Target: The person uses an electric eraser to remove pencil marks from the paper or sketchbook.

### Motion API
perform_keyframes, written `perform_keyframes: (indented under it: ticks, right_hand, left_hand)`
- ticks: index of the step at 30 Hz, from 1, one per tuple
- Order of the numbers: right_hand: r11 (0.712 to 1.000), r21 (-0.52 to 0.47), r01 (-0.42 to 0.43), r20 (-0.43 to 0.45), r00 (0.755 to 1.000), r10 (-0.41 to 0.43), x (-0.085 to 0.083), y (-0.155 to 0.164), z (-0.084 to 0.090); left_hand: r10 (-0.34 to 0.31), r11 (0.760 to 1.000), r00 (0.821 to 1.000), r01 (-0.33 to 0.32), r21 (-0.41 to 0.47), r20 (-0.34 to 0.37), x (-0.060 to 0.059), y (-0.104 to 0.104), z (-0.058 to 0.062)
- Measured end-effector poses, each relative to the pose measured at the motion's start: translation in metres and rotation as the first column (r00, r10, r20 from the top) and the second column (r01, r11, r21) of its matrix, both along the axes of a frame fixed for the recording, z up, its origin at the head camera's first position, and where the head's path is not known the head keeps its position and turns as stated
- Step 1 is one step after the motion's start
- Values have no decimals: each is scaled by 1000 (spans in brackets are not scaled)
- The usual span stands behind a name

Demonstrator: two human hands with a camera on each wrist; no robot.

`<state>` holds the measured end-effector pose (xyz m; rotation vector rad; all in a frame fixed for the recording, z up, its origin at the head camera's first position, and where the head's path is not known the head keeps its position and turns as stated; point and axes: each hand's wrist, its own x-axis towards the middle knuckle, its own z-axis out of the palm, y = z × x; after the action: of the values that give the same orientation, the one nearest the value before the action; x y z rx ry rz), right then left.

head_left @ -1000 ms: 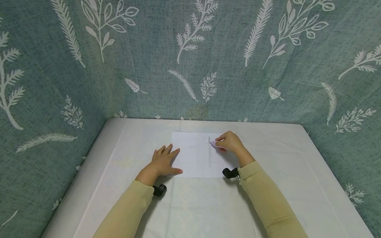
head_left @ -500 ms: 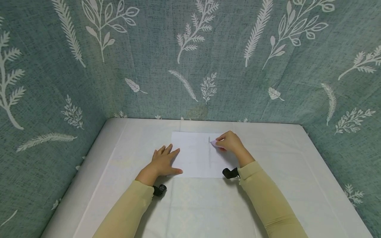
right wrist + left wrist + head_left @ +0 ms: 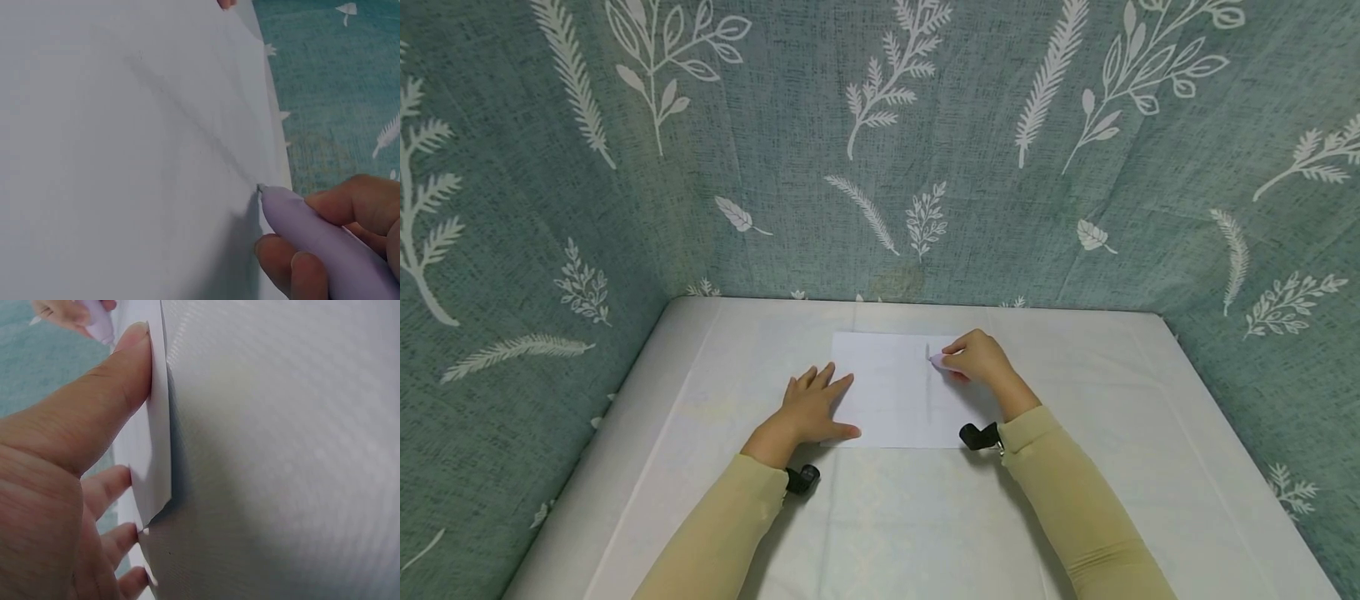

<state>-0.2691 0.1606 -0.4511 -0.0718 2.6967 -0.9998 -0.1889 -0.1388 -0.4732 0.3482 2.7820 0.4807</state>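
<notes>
Teal cloth [image 3: 775, 125] printed with white fern sprigs hangs behind a smooth white table [image 3: 1112, 467], where a plain rectangular sheet [image 3: 887, 392], thin and faintly creased down its middle, lies flat near the far edge. Left hand [image 3: 811, 408] rests spread, fingers straight, on the sheet's left edge. Right hand [image 3: 977, 360] pinches a rounded lilac pen [image 3: 319, 240], tip touching the paper by a faint grey line.

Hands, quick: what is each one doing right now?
Left hand: open, fingers flat, pressing the left edge of the paper.
Right hand: closed around a lilac pen, tip on the paper.
</notes>
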Motion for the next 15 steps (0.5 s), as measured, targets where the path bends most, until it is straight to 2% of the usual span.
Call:
perform_keyframes:
  ticks: [4,10,15]
  right_hand:
    - [1000,0,-22,3,1000,22,0,-1,0]
    - [1000,3,19,-15,1000,-19,-2,0,0]
    - [1000,-2,10,-5,1000,-10,-3,-2,-1]
  left_hand:
    - [0,1000,1000,0,3,-7,0,0,0]
    - [0,1000,1000,0,9,-2,-1,-1,-2]
    - [-2,1000,1000,2,14,-1,-3,-2,-3]
